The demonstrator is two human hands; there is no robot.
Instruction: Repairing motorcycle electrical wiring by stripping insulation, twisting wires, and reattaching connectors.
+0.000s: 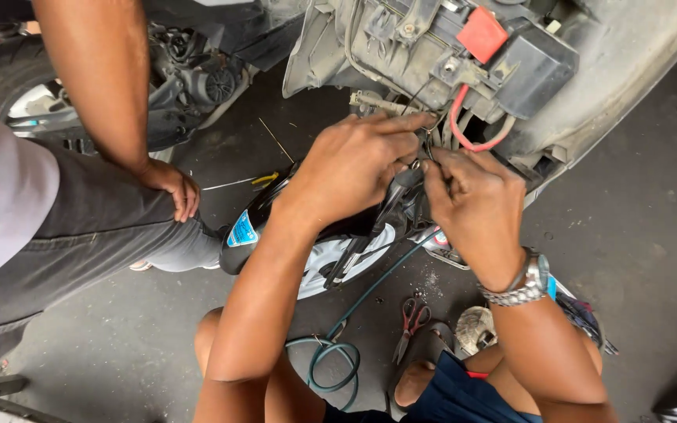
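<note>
- Pinching thin wires with the left hand, fingers closed on them, just below the scooter's open front.
- Meeting it from 3 o'clock with the right hand, fingertips closed on the same wires; wristwatch showing.
- Looping at 12 o'clock above the hands, a red cable.
- Lying on the floor at 6 o'clock, red-handled scissors and a green hose.
- Resting at 9 o'clock on a knee, another person's hand.
</note>
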